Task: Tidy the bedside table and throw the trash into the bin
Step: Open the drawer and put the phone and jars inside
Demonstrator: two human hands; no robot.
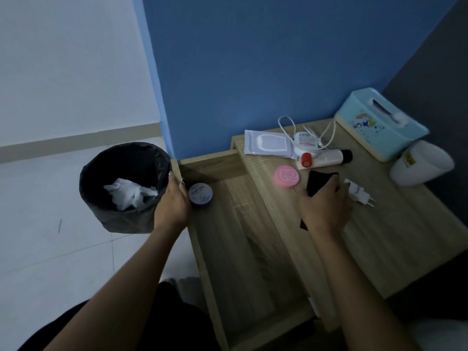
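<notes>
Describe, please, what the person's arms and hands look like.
Both forearms are bare, with no sleeves, watch or bracelets in view. The left hand shows small silvery glints on two fingers, probably rings. The right hand shows no jewellery.

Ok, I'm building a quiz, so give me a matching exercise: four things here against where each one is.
Things: 1 crumpled tissue; 2 blue tin; 3 pink case; 4 black item.
Places: A open drawer; B right hand; C bin; D loose on the tabletop.
Pairs: 1-C, 2-A, 3-D, 4-B.
</notes>
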